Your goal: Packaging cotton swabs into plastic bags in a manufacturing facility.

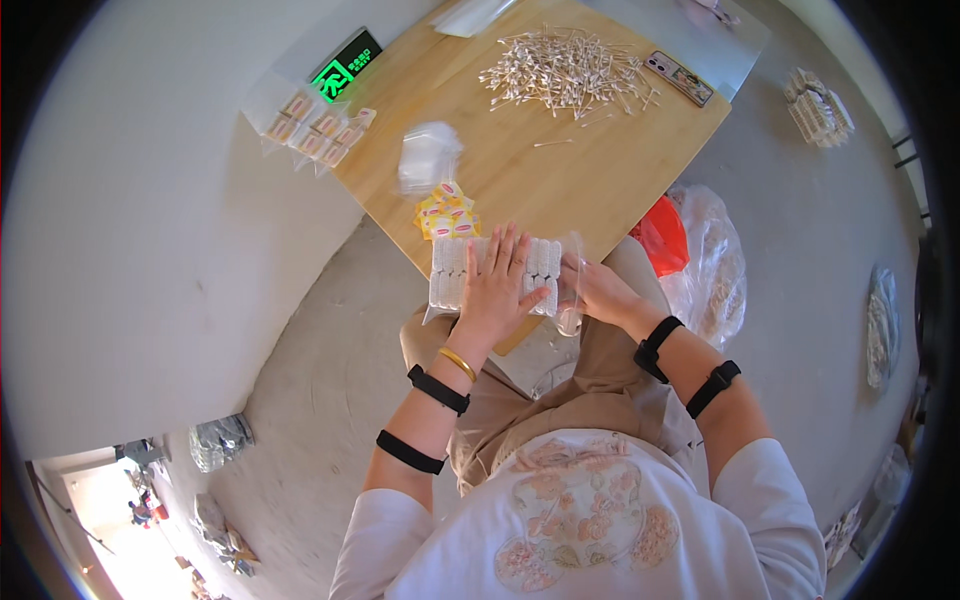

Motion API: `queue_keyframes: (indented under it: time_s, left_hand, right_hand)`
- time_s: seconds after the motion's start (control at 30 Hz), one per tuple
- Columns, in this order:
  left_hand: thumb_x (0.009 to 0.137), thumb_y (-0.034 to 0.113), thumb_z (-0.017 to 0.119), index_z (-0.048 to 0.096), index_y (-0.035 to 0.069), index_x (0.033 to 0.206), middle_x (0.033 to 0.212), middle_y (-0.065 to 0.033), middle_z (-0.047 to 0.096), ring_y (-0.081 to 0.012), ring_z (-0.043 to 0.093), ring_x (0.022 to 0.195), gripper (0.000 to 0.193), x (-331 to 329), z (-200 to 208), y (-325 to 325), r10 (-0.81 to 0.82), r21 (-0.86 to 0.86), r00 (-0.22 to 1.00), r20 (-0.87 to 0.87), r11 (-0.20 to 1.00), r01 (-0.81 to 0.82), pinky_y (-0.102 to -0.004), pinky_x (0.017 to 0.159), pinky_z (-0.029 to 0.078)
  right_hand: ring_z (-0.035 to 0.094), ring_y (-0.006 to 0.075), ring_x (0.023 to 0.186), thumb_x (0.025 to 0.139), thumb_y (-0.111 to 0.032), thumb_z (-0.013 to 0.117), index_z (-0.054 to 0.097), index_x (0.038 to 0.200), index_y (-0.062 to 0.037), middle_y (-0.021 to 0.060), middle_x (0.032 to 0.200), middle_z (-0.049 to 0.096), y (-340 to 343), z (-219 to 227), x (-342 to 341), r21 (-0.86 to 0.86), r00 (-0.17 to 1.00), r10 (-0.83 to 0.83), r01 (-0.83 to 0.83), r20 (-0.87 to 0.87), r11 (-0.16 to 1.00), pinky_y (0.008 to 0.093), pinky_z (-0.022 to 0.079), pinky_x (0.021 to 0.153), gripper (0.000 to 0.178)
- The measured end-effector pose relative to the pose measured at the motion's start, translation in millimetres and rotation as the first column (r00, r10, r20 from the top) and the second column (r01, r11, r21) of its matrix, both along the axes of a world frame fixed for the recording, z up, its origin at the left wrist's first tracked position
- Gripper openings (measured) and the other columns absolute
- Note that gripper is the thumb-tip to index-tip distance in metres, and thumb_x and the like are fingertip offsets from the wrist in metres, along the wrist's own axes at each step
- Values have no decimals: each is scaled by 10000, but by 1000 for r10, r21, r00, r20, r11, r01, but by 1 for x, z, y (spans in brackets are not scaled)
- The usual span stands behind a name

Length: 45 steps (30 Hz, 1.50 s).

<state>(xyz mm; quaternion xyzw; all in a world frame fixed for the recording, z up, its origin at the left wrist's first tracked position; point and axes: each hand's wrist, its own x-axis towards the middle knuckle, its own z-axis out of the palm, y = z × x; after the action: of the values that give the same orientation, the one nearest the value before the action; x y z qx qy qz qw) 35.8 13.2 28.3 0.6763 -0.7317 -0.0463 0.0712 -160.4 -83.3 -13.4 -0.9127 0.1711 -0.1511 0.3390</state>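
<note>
I see the left hand (492,280) flat, fingers extended, over the clear bag of white bundles (450,275) at the surface's (620,170) near corner. The right hand (600,288) meets its right end; whether clamped, I can't tell. Yellow cards (447,215) bear red labels; 1 green sign (350,65) carries lettering.

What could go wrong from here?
The bagged white bundles overlap the near corner of the table and could slide if the left hand eased off. The yellow cards, close against them, might get pushed about. The phone lies near the edge; a bump could knock it off.
</note>
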Motion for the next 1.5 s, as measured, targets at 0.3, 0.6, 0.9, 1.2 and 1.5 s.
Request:
queue_keyframes:
  time_s: [0.3,0.6,0.9,1.2,1.5]
  left_hand:
    - [910,618,412,272,21,1484,1547,-161,266,-324,205,1449,840,-28,-3,-18,-87,-77,996,3,993,87,-570,1164,74]
    - [899,602,456,310,13,1452,1453,-160,379,-325,309,1377,821,-30,-1,-21,-69,11,997,-35,998,69,-604,1136,119]
    - [912,581,433,338,-8,1420,1406,-154,428,-281,362,1349,783,-62,-13,-28,-177,-34,982,-68,984,175,-622,1133,101]
    - [948,536,411,329,13,1439,1434,-162,407,-301,333,1378,722,-56,-5,-28,-177,-74,970,-168,983,167,-582,1149,98]
    - [919,522,502,294,181,1505,1571,-103,219,-396,180,1437,709,-12,7,3,-38,-44,998,-51,998,36,-637,1129,69]
  right_hand:
    - [537,349,1007,769,-316,735,523,931,-23,135,995,519,-5,-10,5,-49,994,77,-74,74,996,438,471,846,396]
    - [563,361,1015,821,-284,674,505,1110,0,161,1084,552,-16,6,2,23,997,39,-38,-73,999,445,488,831,439]
    - [561,382,1078,886,-328,570,549,1197,3,184,1171,584,-19,-41,9,-557,993,114,-90,9,826,464,442,954,456]
    - [546,398,1094,866,-361,613,530,1198,-1,183,1145,592,-15,-23,12,71,977,42,-58,209,996,469,423,974,496]
    - [549,421,1069,808,-363,710,435,1266,-12,191,1134,583,-19,-7,13,53,996,89,-88,-19,995,462,445,923,639]
